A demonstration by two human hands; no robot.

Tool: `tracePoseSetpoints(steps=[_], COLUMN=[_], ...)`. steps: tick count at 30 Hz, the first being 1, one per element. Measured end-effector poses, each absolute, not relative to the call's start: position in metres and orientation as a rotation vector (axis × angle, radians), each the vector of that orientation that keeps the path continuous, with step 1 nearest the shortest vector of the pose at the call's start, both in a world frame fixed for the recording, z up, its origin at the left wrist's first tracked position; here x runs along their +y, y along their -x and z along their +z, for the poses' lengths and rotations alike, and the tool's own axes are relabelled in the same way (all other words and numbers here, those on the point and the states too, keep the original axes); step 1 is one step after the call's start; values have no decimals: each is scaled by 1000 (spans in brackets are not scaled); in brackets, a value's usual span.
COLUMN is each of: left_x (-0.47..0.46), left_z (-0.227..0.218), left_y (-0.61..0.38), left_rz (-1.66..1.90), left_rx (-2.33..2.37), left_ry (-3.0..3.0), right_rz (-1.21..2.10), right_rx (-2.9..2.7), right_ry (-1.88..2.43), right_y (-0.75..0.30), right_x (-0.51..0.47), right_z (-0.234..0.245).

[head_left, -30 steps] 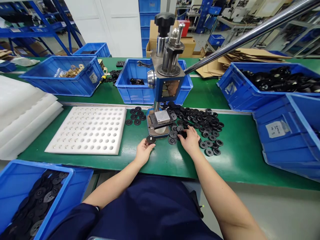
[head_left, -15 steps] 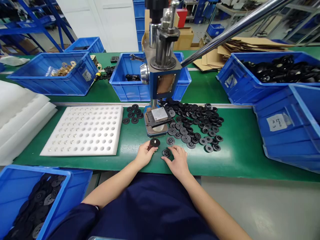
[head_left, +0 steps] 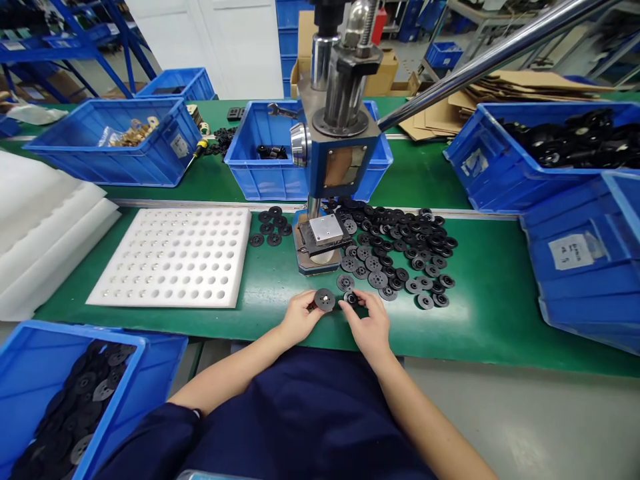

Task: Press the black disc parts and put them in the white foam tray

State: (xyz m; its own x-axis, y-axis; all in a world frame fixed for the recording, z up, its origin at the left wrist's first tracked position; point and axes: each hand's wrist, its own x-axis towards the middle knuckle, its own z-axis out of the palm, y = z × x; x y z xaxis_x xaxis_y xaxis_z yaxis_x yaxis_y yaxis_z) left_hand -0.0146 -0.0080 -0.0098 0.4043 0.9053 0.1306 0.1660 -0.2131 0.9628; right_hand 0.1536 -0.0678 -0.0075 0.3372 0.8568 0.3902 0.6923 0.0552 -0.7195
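Note:
My left hand (head_left: 299, 319) grips a flat black disc (head_left: 325, 300) by its left edge; a small light-coloured pin shows at the disc's centre. Close by on the right, my right hand (head_left: 369, 323) pinches a smaller black ringed wheel (head_left: 351, 298) between thumb and fingers. The two parts are slightly apart, just in front of the hand press (head_left: 330, 163). On the press base lies a metal block (head_left: 326, 229) over a dark plate. A spread of black wheels (head_left: 400, 243) covers the table right of the press, and several black discs (head_left: 274, 238) lie to its left.
A white foam tray (head_left: 200, 267) with rows of holes, some filled with small shiny parts, lies left. Blue bins stand around: one with black discs (head_left: 135, 341) at lower left, others behind and at right (head_left: 580, 300). The press's long lever (head_left: 480, 67) reaches up to the right.
The disc in my left hand has tipped, its flat face now turned more toward me. My right hand has lifted the wheel and tilted it. The camera view has shifted slightly.

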Motion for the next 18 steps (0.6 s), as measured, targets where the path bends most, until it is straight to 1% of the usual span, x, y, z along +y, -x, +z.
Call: tracePoseSetpoints(steps=[3,7,11,14,18], left_x=[-8,-8,-9,-10,-10], left_z=[-10,-13,-15,-14,-14], left_y=[17,18,20,20,21], left_rz=[939,960,970,997,1009], left_rx=[920,834,779,738,738], left_ry=[-1774,-1847,-1884,-1893,-1881], right_rz=[254,284,174,123,147], right_rx=[-1368,-1563,-1645,-1648,-1636], right_ry=[1598,1501,1476,1470,1478], right_y=[-152,-138,-128,-127,-126], right_x=[-73,-78,-78,-77,-78], right_z=[1,13,23,23,19])
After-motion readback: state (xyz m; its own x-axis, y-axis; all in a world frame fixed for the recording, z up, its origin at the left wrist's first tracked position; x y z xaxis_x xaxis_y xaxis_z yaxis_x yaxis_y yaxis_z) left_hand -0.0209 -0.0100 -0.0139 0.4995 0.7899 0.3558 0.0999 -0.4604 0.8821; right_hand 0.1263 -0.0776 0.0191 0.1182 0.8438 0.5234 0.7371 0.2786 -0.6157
